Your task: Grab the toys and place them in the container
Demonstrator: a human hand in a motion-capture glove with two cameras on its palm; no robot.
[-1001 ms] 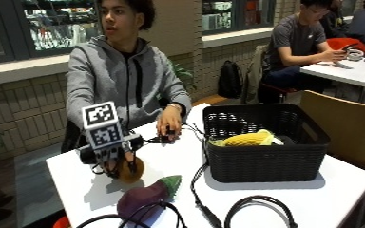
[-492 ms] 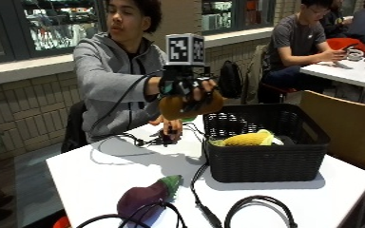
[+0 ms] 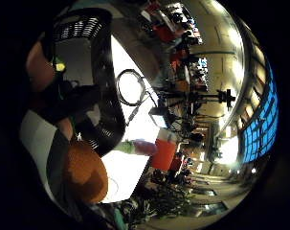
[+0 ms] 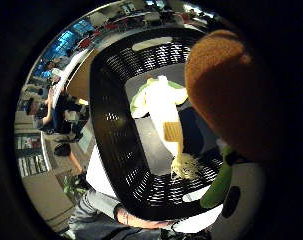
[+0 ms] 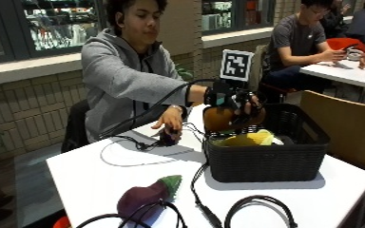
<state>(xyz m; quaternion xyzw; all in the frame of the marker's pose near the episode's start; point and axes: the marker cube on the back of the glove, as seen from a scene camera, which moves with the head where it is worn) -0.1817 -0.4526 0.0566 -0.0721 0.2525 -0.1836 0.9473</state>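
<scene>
Fingers (image 5: 251, 105) of the gloved right hand (image 5: 236, 107) curl round a brown round toy (image 5: 219, 118), holding it above the near-left corner of the black basket (image 5: 264, 159). Half a second ago the hand and toy were left of the basket rim; now they hang over its opening, while a second ago the hand was low over the desk (image 5: 94, 175). Nearest the camera, the purple eggplant toy (image 5: 146, 195) lies on the desk beside black cable loops (image 5: 258, 211), unmoved. Inside the basket a yellow corn toy (image 5: 249, 139) lies along the floor, with what seems bare floor beside it. The bare left hand (image 5: 169, 124) rests on the desk behind the basket's left edge.
</scene>
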